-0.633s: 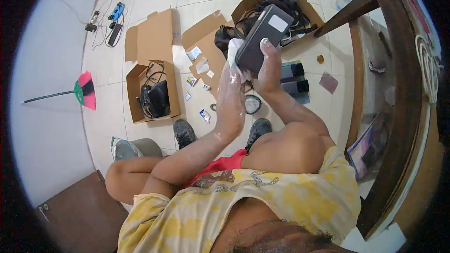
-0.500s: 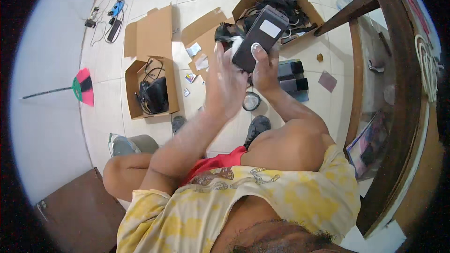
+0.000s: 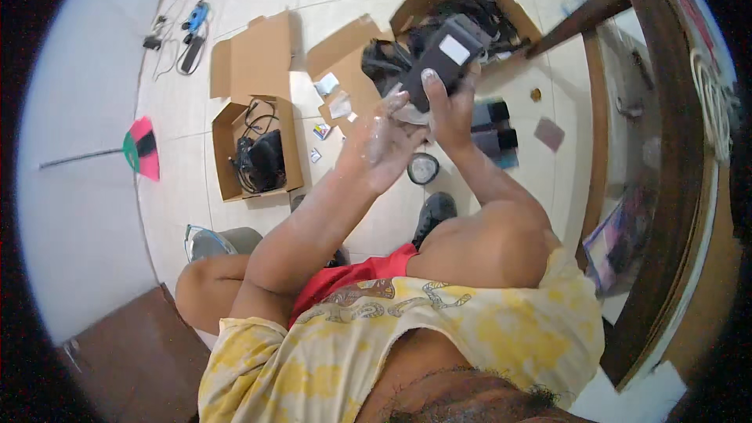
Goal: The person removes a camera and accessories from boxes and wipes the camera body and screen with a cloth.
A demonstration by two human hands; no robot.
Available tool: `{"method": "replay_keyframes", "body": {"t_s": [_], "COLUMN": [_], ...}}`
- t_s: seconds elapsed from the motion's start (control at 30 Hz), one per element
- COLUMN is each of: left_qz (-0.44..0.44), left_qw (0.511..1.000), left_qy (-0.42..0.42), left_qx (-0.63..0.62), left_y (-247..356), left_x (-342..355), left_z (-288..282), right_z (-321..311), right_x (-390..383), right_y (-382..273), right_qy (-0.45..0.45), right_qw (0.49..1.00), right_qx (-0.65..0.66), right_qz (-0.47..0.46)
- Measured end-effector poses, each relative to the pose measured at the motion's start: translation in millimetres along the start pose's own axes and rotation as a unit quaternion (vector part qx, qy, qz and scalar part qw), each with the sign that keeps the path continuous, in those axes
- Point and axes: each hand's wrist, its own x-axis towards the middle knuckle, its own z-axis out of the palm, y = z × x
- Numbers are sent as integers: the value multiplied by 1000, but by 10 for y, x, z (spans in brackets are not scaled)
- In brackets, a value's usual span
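A black oblong block-shaped device (image 3: 439, 70) with a white label is held up in front of me, tilted. My right hand (image 3: 452, 110) grips it by its lower right side, thumb on the face. My left hand (image 3: 384, 145), smeared with whitish residue, is at the device's lower left end with curled fingers. Something whitish (image 3: 412, 115) shows between the left fingers; I cannot make out its kind. Below the hands, a small round dark-rimmed container (image 3: 423, 168) with pale contents sits on the tiled floor. Several black blocks (image 3: 493, 127) lie to the right.
An open cardboard box (image 3: 294, 149) with black cables stands at left; another box (image 3: 526, 22) full of black items is behind the device. A brown square (image 3: 549, 134) lies right, near a dark wooden frame (image 3: 666, 188). A power strip (image 3: 190, 55) lies far left.
The device has shifted slightly down and to the right. My left hand has moved from beside it to its lower end, and the whitish thing has come down with it.
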Motion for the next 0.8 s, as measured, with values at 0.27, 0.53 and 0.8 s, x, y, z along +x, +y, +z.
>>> {"method": "replay_keyframes", "body": {"t_s": [0.27, 0.53, 0.8], "left_qz": [258, 255, 167], "left_qw": [966, 966, 985], "left_qy": [3, -9, -7], "left_qx": [1, -28, -42], "left_y": [662, 893, 770], "left_x": [-88, -66, 139], "left_z": [-558, -734, -730], "right_z": [-727, -1732, -2152], "right_x": [0, -798, -1599], "right_y": [247, 518, 972], "right_qy": [170, 351, 469], "right_qw": [984, 926, 852], "right_qx": [18, 4, -41], "right_qz": [52, 138, 227]}}
